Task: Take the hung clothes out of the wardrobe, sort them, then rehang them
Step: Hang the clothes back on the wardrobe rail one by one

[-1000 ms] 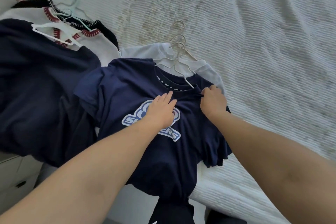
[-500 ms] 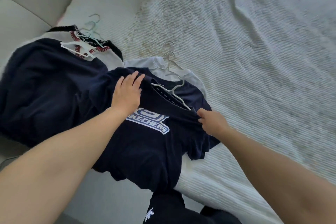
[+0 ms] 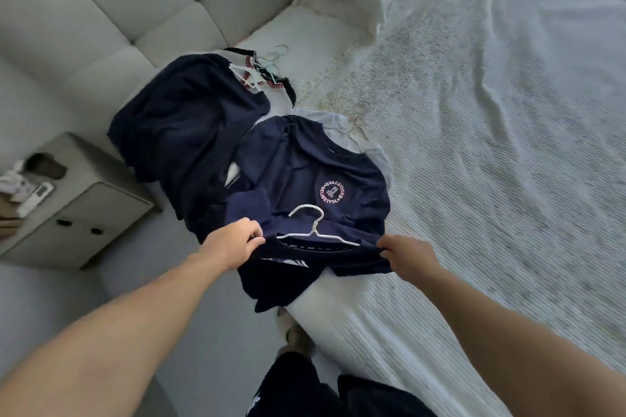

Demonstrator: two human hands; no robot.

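So both hands were pinching the same navy tee by its shoulders: the left hand had its fingers curled round the left shoulder seam, and the right hand was closed on the other shoulder, holding it up just off the edge of the bed. Between the two hands the white hanger sat in the neck, hook pointing away from the person.

Honestly, the way to do this bit well, I'd guess: keep both shoulders level and taut so the hanger doesn't slide out one sleeve, and carry it over to its pile in one move rather than dragging it across the shirts underneath.

Just past the hands lay another navy shirt flat on the bed, with a round pink-and-white chest print. I could make out "VACATION" along the top arc, and something like "DELIGHTFUL" around the bottom, but that part was upside down and fuzzy, so don't quote me. The tee in hand showed only white slashes of print near its front, unreadable.

Further out and left was a dark navy pile, with a white garment with red stitched trim peeking out behind it, hangers poking out. Off to the left of the left hand stood a grey nightstand.
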